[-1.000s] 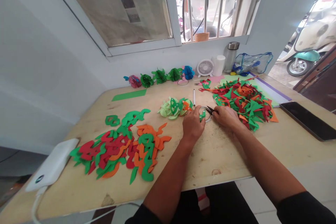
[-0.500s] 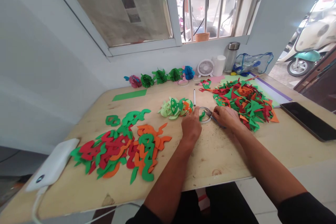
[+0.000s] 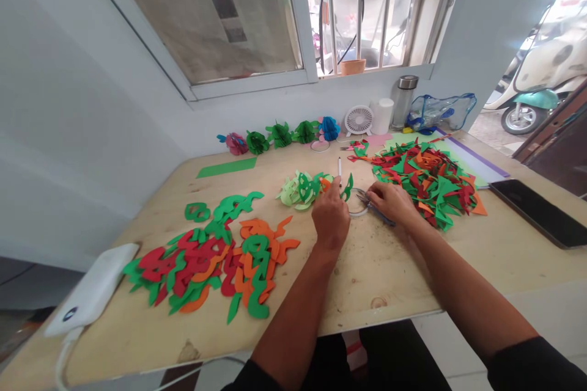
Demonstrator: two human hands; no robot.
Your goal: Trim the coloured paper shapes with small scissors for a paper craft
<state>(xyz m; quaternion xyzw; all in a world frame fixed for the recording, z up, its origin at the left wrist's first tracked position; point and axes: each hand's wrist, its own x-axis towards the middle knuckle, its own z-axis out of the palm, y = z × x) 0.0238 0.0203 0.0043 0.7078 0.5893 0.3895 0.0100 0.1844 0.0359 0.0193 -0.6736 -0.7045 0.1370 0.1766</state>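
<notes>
My left hand (image 3: pixel 331 215) is closed in a pinch on a small curved green paper piece (image 3: pixel 348 186), which stands up beside the fingers. My right hand (image 3: pixel 392 203) is closed on a pair of scissors (image 3: pixel 382 216). Their metal part pokes out past the fingertips and a dark handle shows below the palm; the rest is hidden. Between the hands a pale ring (image 3: pixel 358 214) lies on the wooden table (image 3: pixel 362 275). Left of my left hand is a small heap of light-green cutouts (image 3: pixel 290 189), with darker green and orange pieces on it.
Red, green and orange scraps (image 3: pixel 431 177) are heaped at right, near a black phone (image 3: pixel 541 211). Curvy cutouts (image 3: pixel 192 263) spread across the left, beside a white power bank (image 3: pixel 94 287). A white pen (image 3: pixel 340 166), small fan (image 3: pixel 359 120) and glass bottle (image 3: pixel 404 104) stand farther back.
My left hand has moved slightly left, drawing the green paper piece up and away from the pale ring. My right hand has shifted slightly left with the scissors.
</notes>
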